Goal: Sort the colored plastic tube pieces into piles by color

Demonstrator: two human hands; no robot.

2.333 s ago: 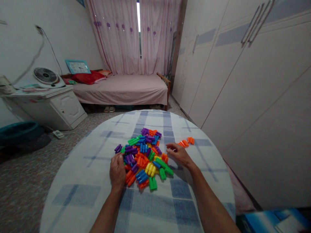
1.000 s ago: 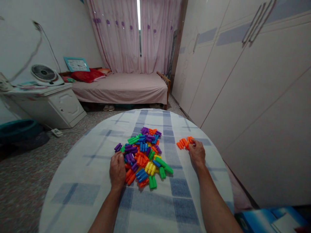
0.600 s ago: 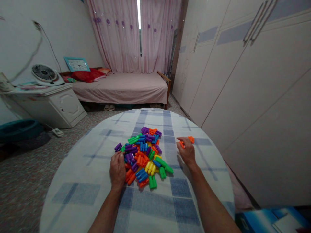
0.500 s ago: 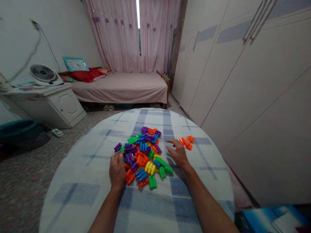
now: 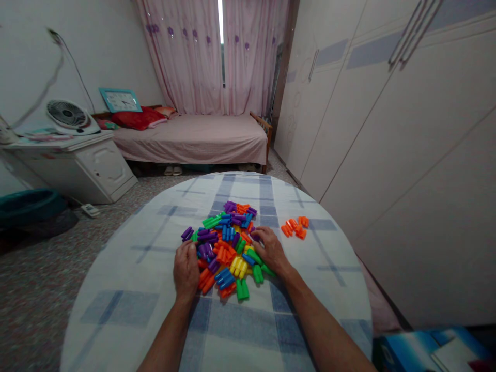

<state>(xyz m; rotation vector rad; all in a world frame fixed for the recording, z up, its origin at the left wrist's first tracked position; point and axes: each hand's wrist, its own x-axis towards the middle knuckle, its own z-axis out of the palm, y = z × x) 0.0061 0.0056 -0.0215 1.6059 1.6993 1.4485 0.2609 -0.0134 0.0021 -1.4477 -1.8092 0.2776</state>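
One arm on each side reaches toward a heap of plastic blocks (image 5: 225,254). The left hand (image 5: 186,269) lies against the heap's left edge, fingers bent and close together; whether it grips a block cannot be told. The right hand (image 5: 271,251) bends its fingers over the heap's right edge, beside orange and purple pieces, and partly covers a long green block (image 5: 253,256); its hold, too, cannot be made out.

The heap mixes purple, blue, green, yellow and orange near the middle of a round tabletop (image 5: 127,310) spread with a checked cloth. Beyond the right hand, a small group of orange blocks (image 5: 296,228) lies apart from the heap, with a strip of cloth between. More cloth runs from that group to the right rim; a broader stretch runs from the left hand to the left rim, and another lies on the near side, between the forearms. The far rim curves well behind the heap.

Past the rim on the right, a tall wardrobe (image 5: 372,170) walls off that side, with a blue box (image 5: 430,351) low in the near corner. A bed (image 5: 194,135) stands across the far side. To the left are a white cabinet (image 5: 103,170) carrying a fan (image 5: 70,114), and a teal basin (image 5: 31,206).
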